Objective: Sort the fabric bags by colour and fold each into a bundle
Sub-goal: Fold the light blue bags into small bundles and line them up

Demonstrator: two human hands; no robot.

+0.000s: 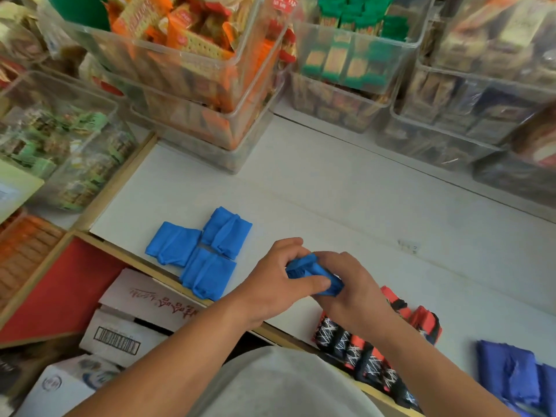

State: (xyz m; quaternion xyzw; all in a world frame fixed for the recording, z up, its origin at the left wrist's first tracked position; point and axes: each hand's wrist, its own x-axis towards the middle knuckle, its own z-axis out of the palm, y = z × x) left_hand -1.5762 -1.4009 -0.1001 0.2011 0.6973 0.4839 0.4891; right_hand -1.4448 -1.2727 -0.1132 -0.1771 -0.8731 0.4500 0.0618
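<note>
Currently the blue bag [313, 273] is half-rolled into a short wad and held just over the near middle of the white counter [331, 191]. Its long axis runs diagonally, far-left to near-right, with the near-right end poking out below the thumb. The left hand [276, 281] grips it from the left, thumb laid along the near side and fingers curled over the far side. The right hand [352, 287] clasps it from the right, back of the hand up, fingers wrapped under. Both forearms angle in from the near edge.

Three folded blue bundles [207, 273] lie flat in a cluster to the left, touching. Patterned bundles [361, 353] in black, orange and white sit in a row near-right, under the right wrist. Darker blue bundles [511, 374] are at far right. Clear snack bins [186, 70] stand along the back.
</note>
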